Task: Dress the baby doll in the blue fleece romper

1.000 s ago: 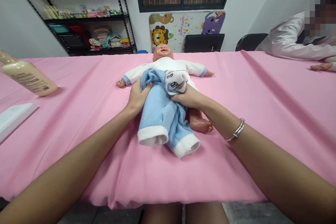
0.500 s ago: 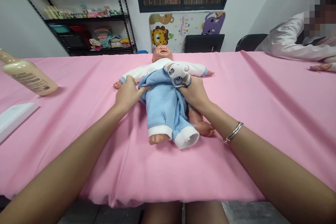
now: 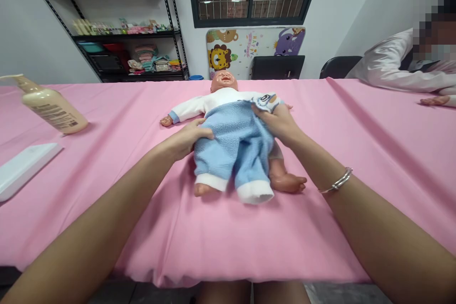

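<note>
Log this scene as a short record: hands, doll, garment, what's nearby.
Left hand: resting on blue fleece trousers
Right hand: gripping their top edge beside an animal-face patch
Doll: on its back, white top
Doll legs: one foot out of a cuff, other leg bare outside
Surface: pink cloth
Nearby: pump bottle, flat white box
Co-worker: seated at right

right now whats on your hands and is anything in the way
Left hand open against the blue fleece trousers; right hand gripping their top edge. Baby doll on its back, one bare leg outside the trousers. Pump bottle off to the left, apart.
</note>
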`<action>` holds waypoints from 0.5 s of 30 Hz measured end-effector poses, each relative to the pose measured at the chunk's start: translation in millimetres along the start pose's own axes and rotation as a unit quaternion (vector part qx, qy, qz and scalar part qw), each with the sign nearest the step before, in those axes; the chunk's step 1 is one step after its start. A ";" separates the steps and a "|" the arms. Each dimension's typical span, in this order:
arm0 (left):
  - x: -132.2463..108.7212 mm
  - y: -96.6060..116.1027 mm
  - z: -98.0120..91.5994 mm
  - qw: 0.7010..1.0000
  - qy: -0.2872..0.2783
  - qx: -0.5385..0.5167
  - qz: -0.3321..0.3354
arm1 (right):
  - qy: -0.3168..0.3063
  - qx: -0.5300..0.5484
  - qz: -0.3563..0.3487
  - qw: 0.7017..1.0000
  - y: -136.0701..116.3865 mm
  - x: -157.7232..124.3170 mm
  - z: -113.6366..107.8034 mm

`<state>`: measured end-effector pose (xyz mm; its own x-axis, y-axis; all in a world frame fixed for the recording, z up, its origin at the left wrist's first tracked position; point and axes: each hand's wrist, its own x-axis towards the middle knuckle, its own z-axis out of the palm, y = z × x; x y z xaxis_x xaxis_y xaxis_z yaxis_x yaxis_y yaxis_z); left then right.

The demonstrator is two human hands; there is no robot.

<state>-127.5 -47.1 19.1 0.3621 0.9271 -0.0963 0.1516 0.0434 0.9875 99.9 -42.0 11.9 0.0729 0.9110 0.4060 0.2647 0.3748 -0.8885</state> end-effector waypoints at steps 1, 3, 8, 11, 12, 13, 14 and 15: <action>1.2 0.2 -4.9 1.000 0.003 -0.020 -0.013 | 0.025 0.001 0.047 0.999 -0.2 2.2 -7.4; 3.5 -1.0 -12.5 0.999 0.013 -0.035 -0.039 | 0.050 0.030 0.131 0.990 -1.2 5.0 -21.2; 5.5 -9.3 -18.1 0.995 0.031 0.087 -0.041 | 0.029 0.161 0.120 0.979 -5.9 5.5 -32.4; 2.8 -10.0 -16.4 0.972 0.044 0.229 0.013 | 0.013 0.176 0.080 0.981 -11.7 3.9 -26.0; 1.1 -7.9 -14.4 0.960 0.058 0.270 0.038 | 0.001 0.166 0.067 0.984 -15.5 2.3 -23.2; -0.9 -4.4 -11.2 0.946 0.083 0.304 0.072 | -0.017 0.152 0.053 0.987 -20.4 0.0 -20.3; -3.2 0.7 -6.6 0.929 0.116 0.331 0.121 | -0.043 0.135 0.039 0.989 -26.5 -3.0 -17.4; -5.4 7.4 -0.8 0.905 0.148 0.354 0.182 | -0.073 0.118 0.024 0.990 -33.5 -6.6 -14.5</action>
<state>-129.0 -51.6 27.0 0.2610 0.8955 0.3606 0.6607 -0.4380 0.6096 104.5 -63.1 42.1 -0.0643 0.9374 0.3423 0.0318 0.3448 -0.9381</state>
